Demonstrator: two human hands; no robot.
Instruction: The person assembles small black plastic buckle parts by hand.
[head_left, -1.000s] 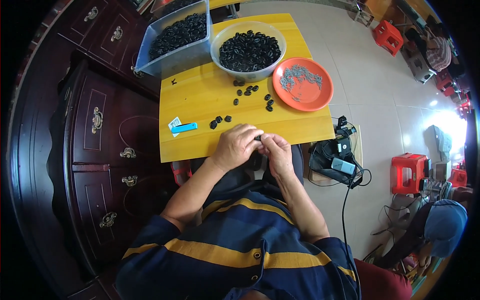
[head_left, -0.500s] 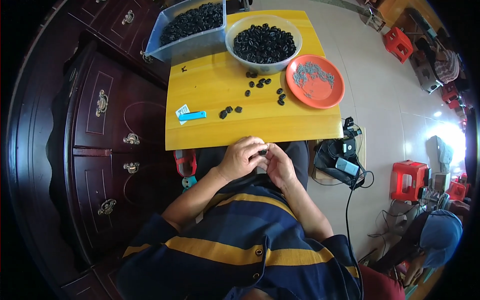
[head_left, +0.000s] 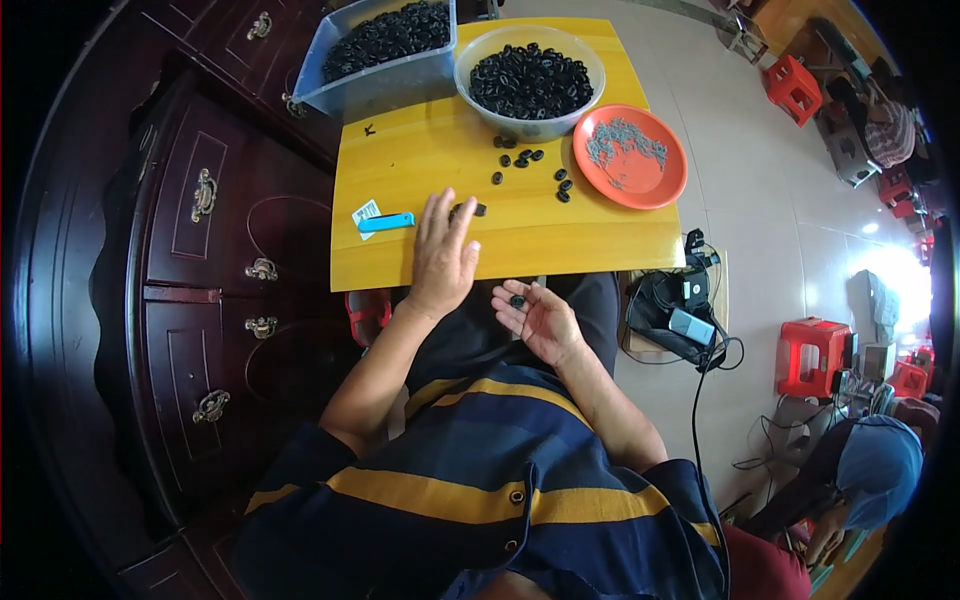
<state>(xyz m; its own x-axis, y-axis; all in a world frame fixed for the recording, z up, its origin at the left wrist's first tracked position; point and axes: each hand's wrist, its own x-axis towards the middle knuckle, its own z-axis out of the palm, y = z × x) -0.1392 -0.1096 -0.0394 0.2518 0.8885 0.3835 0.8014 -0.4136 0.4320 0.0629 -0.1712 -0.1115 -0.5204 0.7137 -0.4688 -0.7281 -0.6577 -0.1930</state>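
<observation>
My left hand [head_left: 440, 265] reaches over the near edge of the yellow table [head_left: 370, 265], fingers stretched out and nothing seen in them. Its fingertips are beside a few black pieces [head_left: 480, 210], which they partly cover. Just left of the fingers lies a light-blue bar-shaped tool [head_left: 388, 222] on a white printed label [head_left: 366, 212]. Over my lap, my right hand [head_left: 543, 322] is turned palm up with loosely curled fingers. A small black oval piece [head_left: 517, 301] rests on those fingers.
At the back stand a clear bin [head_left: 375, 82] and a round bowl [head_left: 468, 90], both full of black oval pieces. An orange plate [head_left: 640, 190] holds small grey parts. Several black ovals [head_left: 523, 160] lie loose. Beside the table sits a black bag with cables [head_left: 665, 300].
My hands were together around the black piece over my lap. The left hand has let go and moved forward onto the table; the right has opened somewhat, keeping the piece.
</observation>
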